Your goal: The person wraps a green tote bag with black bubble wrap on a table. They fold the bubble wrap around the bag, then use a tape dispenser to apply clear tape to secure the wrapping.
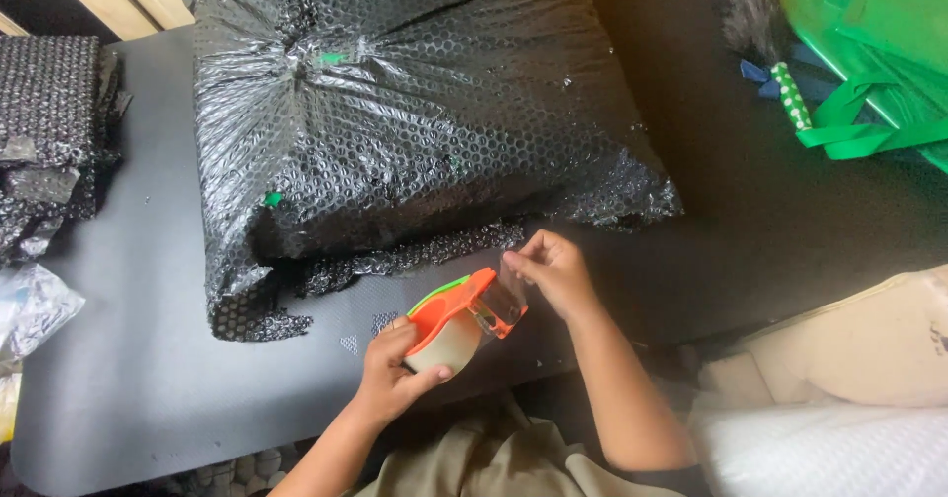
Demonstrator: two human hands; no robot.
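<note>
Tape dispenser (pixel 462 324), orange, sits clenched in my left hand (pixel 395 374) above the dark table (pixel 128 359) edge; my right hand (pixel 553 272) pinches its clear tape end; black bubble-wrapped parcel (pixel 395 112) lies just beyond; green bags (pixel 869 53) far right.

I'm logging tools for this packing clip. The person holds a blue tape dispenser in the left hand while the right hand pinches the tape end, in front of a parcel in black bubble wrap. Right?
Not quite: the tape dispenser is orange with a green trim, not blue, as the head view shows. The rest stands: the left hand holds it, the right hand pinches the clear tape end, and the black bubble-wrapped parcel lies just beyond.
</note>
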